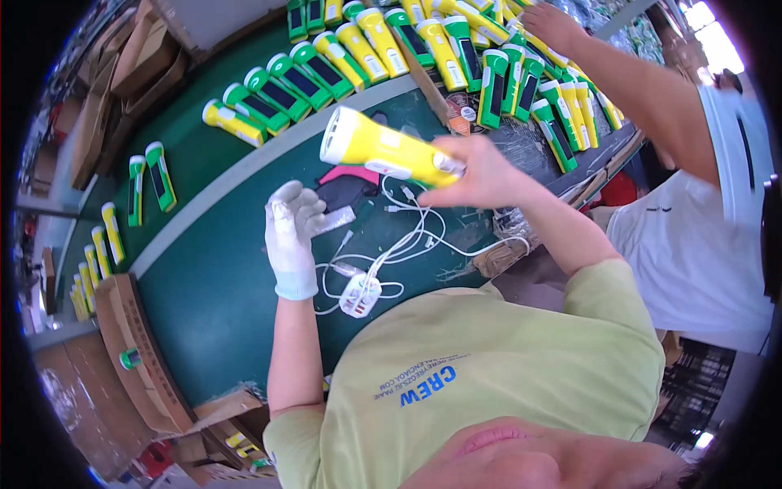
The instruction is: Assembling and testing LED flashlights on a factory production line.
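My bare right hand (482, 173) is closed round the narrow tail end of a yellow flashlight (383, 151). The flashlight is raised above the green work table (212, 277), its wide white head tilted up to the left. A white glove covers my left hand (292, 235), held up left of the flashlight and apart from it, fingers loosely bent and nothing visible in them. Beside its thumb is a small clear-and-white strip (334, 220). Between my arms lie tangled white cables (389, 254) and a white multi-port charger (360, 295). A black and pink item (349, 187) lies behind them.
Green and yellow flashlights (281, 94) stand in a curved row beyond a grey strip (252, 155). More flashlights crowd the dark side table (521, 151), where another person's arm (635, 90) reaches in from the right. A cardboard box (134, 350) sits at the left edge.
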`<state>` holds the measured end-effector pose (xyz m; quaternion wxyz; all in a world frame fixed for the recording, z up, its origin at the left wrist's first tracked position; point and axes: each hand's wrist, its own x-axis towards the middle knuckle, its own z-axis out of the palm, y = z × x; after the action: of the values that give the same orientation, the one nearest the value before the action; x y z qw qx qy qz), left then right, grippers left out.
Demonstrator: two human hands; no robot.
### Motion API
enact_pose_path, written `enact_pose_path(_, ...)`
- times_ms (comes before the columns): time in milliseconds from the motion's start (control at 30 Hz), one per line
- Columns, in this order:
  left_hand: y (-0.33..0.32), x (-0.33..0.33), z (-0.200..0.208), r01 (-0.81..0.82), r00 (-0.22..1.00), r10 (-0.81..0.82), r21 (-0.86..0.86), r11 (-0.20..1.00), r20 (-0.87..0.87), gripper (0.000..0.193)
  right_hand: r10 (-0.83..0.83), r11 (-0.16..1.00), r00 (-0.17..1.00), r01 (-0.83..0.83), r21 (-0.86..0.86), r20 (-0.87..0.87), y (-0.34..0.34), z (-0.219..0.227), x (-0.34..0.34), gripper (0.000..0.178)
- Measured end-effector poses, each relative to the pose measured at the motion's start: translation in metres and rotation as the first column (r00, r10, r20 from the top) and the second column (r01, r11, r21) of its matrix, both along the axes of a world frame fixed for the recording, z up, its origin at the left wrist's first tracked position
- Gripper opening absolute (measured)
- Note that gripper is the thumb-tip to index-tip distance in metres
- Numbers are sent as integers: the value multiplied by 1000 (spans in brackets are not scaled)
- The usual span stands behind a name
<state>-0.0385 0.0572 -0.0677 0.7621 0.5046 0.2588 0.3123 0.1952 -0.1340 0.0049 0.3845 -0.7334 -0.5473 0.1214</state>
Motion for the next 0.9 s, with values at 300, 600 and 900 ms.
enact_pose_path(300,79,18,-22,-76,929,121,140,987,-349,43,-587,754,770,632,-176,250,31,-11,166,76)
enact_pose_path(600,183,95,-56,-159,771,398,455,876,-497,88,-515,601,512,787,-136,687,69,-11,250,61)
enact_pose_path(900,203,81,-41,-191,960,152,-151,970,-237,31,-494,556,570,787,-265,656,95,11,292,71)
